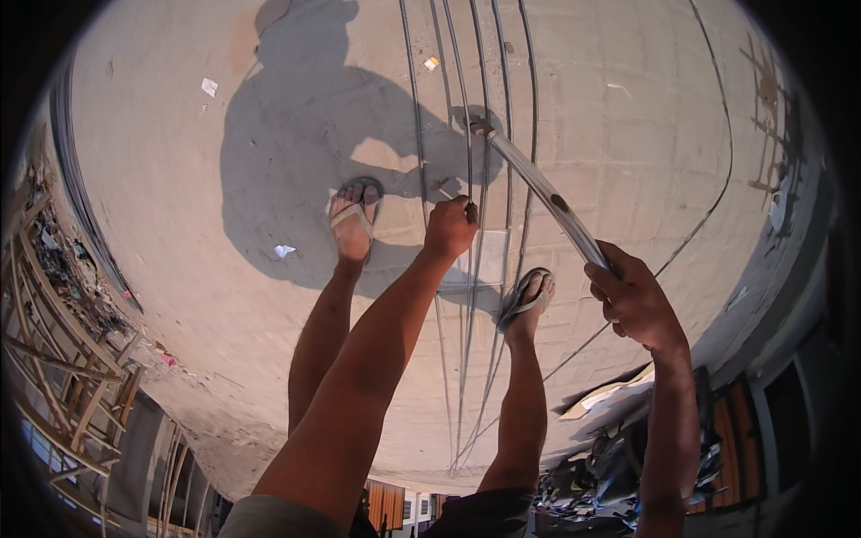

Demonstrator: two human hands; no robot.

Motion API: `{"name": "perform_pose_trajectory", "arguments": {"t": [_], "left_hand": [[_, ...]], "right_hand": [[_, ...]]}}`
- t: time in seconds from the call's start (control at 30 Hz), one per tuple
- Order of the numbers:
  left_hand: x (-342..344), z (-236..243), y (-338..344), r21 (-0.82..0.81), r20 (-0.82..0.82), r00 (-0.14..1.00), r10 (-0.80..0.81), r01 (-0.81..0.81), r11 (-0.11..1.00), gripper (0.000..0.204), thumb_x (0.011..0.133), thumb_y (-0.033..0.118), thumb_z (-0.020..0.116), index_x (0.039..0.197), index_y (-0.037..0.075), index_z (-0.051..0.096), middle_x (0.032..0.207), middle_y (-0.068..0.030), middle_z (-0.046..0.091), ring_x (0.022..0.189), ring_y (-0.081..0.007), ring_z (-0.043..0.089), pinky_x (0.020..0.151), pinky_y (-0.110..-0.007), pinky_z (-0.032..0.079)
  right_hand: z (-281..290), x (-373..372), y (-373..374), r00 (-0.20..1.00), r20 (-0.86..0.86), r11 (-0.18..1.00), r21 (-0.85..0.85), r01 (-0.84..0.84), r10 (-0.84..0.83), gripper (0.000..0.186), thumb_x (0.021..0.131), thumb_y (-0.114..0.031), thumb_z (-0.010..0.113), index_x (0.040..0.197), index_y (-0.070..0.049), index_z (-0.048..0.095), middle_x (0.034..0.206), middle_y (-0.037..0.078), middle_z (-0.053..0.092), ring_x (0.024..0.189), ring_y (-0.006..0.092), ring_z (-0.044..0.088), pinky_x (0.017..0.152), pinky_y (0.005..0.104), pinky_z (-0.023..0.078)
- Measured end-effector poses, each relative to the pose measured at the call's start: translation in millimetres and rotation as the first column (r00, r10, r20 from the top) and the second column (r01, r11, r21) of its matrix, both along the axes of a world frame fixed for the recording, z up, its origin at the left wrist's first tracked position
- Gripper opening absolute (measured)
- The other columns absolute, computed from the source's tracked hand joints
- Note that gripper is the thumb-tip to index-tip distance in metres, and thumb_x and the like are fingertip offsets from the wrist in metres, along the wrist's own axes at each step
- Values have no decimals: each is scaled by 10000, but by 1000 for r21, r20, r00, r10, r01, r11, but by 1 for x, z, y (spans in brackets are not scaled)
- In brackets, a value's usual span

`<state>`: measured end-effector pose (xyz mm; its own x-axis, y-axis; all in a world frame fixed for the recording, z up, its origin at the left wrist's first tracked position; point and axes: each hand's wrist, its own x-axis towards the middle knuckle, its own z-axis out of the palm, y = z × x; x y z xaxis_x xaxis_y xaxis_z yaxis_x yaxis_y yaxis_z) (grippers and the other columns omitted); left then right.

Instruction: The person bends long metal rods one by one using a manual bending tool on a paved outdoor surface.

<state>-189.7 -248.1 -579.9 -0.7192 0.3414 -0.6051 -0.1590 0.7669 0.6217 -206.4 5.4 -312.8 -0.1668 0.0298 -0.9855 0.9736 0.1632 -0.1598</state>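
My right hand (632, 296) grips a long metal pipe (534, 184), which slants up and left to a dark end (475, 125) over several parallel steel rods (534, 81) lying on the pale concrete floor (628, 134). My left hand (450, 229) is closed over the middle rods, between my two sandalled feet. A small pale, thin piece (446, 190) shows just beyond its fingers; what exactly the fingers hold is hard to make out. My shadow falls across the floor and the rods at the upper left.
A loose dark cable (728, 161) curves across the right side. Bundled long bars (81, 206) and a wooden frame (67, 350) line the left. A wooden lattice (767, 108) lies at the upper right. A dark heap (583, 480) sits at the lower right, near doorways.
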Motion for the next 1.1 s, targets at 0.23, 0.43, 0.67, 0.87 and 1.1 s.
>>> {"name": "perform_pose_trajectory", "arguments": {"t": [0.23, 0.43, 0.67, 0.87, 1.1], "left_hand": [[-3, 8, -15, 7, 69, 998, 2, -3, 1000, 142, 912, 142, 609, 857, 13, 635, 812, -215, 683, 786, -405, 676, 679, -456, 534], [-4, 0, -20, -8, 42, 998, -54, 54, 998, 147, 920, 146, 596, 863, 19, 642, 815, -181, 704, 806, -371, 698, 704, -442, 546], [-4, -26, -18, -33, 73, 997, 21, -18, 999, 160, 914, 167, 602, 888, 26, 673, 834, -188, 710, 823, -374, 700, 736, -446, 551], [-4, -26, -26, -114, -13, 1000, -12, 11, 993, 201, 918, 203, 599, 886, 36, 708, 844, -185, 718, 825, -377, 702, 755, -455, 552], [-13, 13, -14, 23, 574, 689, 442, -553, 833, 420, 1017, 342, 487, 1137, -25, 652, 928, -143, 723, 785, -219, 725, 705, -324, 579]], "right_hand": [[-9, -18, 22, 995, 75, 991, -107, 80, -72, 320, 996, -233, 549, 1226, -11, 556, 676, -45, 416, 459, 9, 317, 360, 216, 247], [-7, -7, -20, 997, 52, 997, -45, 56, -53, 338, 995, -239, 548, 1252, -20, 559, 700, -1, 485, 516, 59, 441, 447, 273, 396], [-23, 24, -82, 993, -109, 984, 174, -33, 53, 449, 988, -240, 539, 1359, 12, 511, 991, 267, 680, 933, 382, 689, 837, 438, 511], [-42, 28, -114, 964, -178, 936, 326, -133, 199, 480, 985, -253, 532, 1381, 14, 476, 963, 314, 673, 920, 469, 665, 816, 514, 518], [-56, 50, -137, 943, -222, 893, 429, -135, 249, 491, 978, -253, 547, 1401, -16, 471, 957, 313, 677, 918, 476, 665, 825, 526, 520]]}}
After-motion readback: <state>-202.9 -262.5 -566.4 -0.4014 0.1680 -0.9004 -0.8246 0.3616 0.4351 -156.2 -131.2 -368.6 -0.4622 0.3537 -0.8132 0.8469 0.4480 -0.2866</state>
